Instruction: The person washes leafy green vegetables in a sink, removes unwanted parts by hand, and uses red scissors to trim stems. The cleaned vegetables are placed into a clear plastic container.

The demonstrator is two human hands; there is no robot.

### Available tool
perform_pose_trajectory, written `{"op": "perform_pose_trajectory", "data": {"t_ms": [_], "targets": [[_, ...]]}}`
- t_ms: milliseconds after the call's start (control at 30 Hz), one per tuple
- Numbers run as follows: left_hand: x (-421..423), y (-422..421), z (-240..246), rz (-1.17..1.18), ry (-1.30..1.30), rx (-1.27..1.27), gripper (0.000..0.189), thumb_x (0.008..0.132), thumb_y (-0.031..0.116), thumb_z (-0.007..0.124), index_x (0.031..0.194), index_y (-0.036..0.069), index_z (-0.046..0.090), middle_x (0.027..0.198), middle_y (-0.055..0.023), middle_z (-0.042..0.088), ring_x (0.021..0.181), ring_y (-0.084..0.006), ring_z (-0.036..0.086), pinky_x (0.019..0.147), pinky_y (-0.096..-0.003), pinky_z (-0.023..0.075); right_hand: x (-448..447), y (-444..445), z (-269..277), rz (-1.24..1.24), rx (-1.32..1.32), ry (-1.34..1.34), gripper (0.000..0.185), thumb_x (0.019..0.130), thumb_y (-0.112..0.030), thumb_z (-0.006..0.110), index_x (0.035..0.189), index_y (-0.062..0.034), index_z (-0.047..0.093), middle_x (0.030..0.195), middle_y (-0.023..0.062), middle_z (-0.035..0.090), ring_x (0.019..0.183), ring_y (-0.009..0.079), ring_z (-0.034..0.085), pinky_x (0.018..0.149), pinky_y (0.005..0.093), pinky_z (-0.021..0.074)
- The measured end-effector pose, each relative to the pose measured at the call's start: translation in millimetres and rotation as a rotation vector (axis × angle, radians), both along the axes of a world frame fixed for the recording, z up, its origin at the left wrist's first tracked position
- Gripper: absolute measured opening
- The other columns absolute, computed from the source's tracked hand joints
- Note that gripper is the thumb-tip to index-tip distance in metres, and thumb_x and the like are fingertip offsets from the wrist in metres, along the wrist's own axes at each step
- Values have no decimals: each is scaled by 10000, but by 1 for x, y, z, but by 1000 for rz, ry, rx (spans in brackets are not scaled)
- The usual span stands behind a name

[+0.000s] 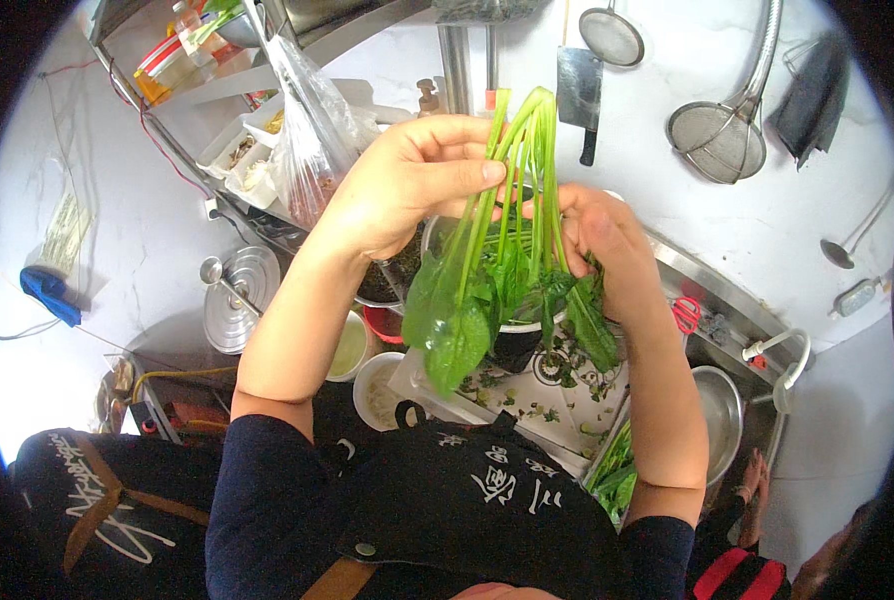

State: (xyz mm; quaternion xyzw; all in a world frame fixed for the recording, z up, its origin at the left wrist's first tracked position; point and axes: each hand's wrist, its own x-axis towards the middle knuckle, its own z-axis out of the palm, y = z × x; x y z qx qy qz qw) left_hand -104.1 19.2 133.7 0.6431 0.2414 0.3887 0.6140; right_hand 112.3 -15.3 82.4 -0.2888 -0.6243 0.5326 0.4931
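Before me, a bunch of leafy greens (458, 330) that look like spinach hangs with its leaves downward and its long pale-green stems bent over at the top. My left hand (424, 176) pinches stems on the left side between thumb and fingers. Curled at the right side of the bunch, my right hand (604, 236) grips stems there; its fingertips are partly hidden. Behind and below the bunch, a pot (433, 232) holds more greens, mostly covered by the hands and leaves. Leaf scraps lie scattered in a white sink or tray (507, 390) underneath.
A cleaver (579, 86) and wire strainers (717, 142) hang on the wall. Red-handled scissors (686, 315) and a metal bowl (721, 420) are at right. More greens (615, 480) lie by my right elbow. People stand on both sides; one person's hands (751, 480) show at lower right.
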Motion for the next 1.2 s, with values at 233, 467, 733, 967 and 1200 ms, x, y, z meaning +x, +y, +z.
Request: {"op": "perform_pose_trajectory", "data": {"t_ms": [233, 467, 733, 967, 1200], "targets": [[18, -16, -15, 221, 18, 332, 304, 823, 68, 667, 1114, -12, 631, 1019, -84, 644, 880, -137, 603, 772, -247, 476, -14, -3, 11, -480, 590, -389, 268, 825, -282, 653, 880, -30, 582, 689, 92, 521, 582, 226, 498, 533, 341, 389], [20, -19, -23, 328, 74, 929, 329, 876, 67, 561, 1198, 8, 598, 1028, -103, 621, 927, -203, 571, 837, -295, 442, -24, -9, 9, -625, 787, -512, 199, 802, -236, 648, 925, -89, 597, 783, 96, 552, 648, 310, 583, 545, 395, 456], [42, -10, -69, 312, -58, 877, 250, 929, 207, 508, 1083, 13, 472, 1026, -132, 537, 970, -241, 501, 899, -347, 388, -38, -11, -30, -600, 628, -584, 361, 776, -199, 664, 1091, -70, 543, 930, 126, 547, 693, 326, 587, 596, 379, 485], [60, 1, -119, 255, -324, 195, 217, 951, 250, 522, 991, 61, 423, 820, -28, 447, 732, -116, 432, 669, -252, 388, 7, 0, -45, -194, 52, 467, 428, 936, -392, 475, 1212, -66, 509, 919, 26, 494, 653, 84, 415, 568, 215, 346], [90, -2, -112, 324, 160, 323, 314, 756, 137, 751, 961, 37, 535, 873, -99, 637, 789, -179, 606, 711, -311, 479, -7, 9, -51, -282, -92, 564, 714, 955, -599, 143, 1301, -47, 435, 1042, 71, 546, 882, 173, 477, 842, 306, 365]]}}
